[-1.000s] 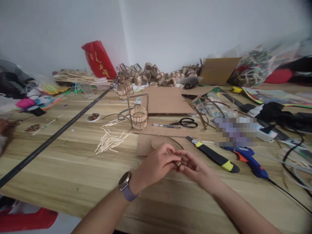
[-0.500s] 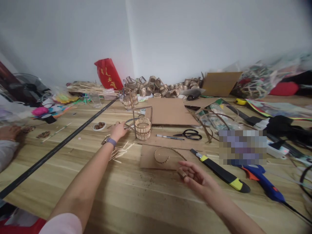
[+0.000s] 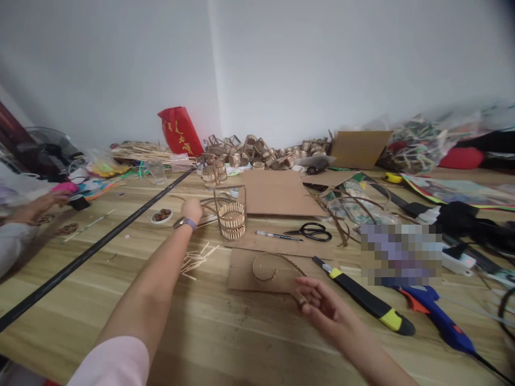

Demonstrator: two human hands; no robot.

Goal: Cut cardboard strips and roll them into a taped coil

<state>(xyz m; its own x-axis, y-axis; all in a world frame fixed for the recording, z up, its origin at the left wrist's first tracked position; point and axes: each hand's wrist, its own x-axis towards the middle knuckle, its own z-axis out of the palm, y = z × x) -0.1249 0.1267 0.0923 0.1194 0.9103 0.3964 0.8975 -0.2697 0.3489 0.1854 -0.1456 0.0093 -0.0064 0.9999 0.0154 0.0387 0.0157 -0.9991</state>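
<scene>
My left hand point(image 3: 192, 212), with a watch at its wrist, is closed beyond the pale sticks point(image 3: 197, 260), left of a small stick basket point(image 3: 232, 220) with a tall square handle. Its fingertips are hidden; brown bent strips point(image 3: 219, 201) and a few pale sticks lie beside it. My right hand point(image 3: 319, 305) is loosely curled, thumb and fingers around a small brown cylindrical piece point(image 3: 299, 298). A ridged strip point(image 3: 263, 279), curled into a hook, stands on the cardboard point(image 3: 241, 268); its far end meets the right fingers.
A utility knife point(image 3: 362, 292) and a blue glue gun point(image 3: 442, 316) lie at right. Behind are scissors point(image 3: 314, 231), a pen point(image 3: 277, 236), cardboard and many finished baskets point(image 3: 261, 153). A black bar point(image 3: 100, 241) crosses the left side. Another person's hand point(image 3: 40, 206) is beyond it.
My left hand has drawn its fingers in, away from the basket, and several pale sticks now show beside it. My right hand keeps its hold. The view has tilted slightly; the other person's hand moved.
</scene>
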